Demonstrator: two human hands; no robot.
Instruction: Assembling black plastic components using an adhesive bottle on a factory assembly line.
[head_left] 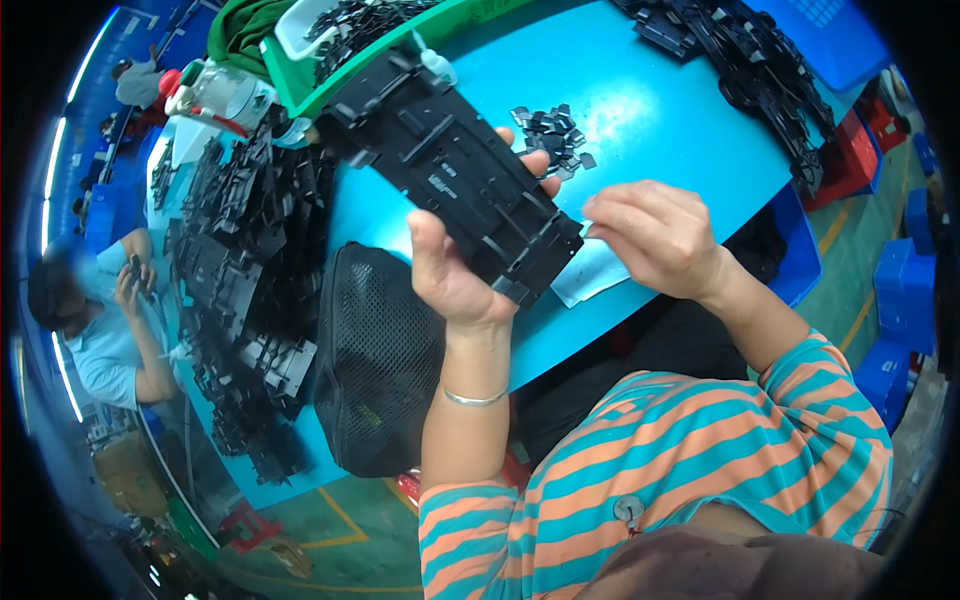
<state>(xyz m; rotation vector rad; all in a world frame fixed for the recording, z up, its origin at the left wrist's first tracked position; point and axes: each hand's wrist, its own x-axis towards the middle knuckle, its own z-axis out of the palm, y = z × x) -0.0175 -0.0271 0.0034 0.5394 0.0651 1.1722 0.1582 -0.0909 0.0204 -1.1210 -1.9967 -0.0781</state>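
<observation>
A long black plastic tray-like part [445, 165] with ribs and clips is held up over the blue table. My left hand [455, 275] grips it from below, thumb on the near side and fingertips showing past the far edge. At the part's right end, my right hand [655, 235] has its fingers pinched together close to the corner; whatever is between the fingertips is too small to name. Behind the part lies a small heap of black clip-like pieces [555, 138]. A white sheet [595, 275] rests beneath my right hand.
Piles of black plastic parts [235, 260] cover the table's left side, and more parts [745, 70] lie at the far right. A black mesh bag [375, 370] stands at the near left. A green bin [300, 95] sits at the back. Another person [105, 320] works at far left.
</observation>
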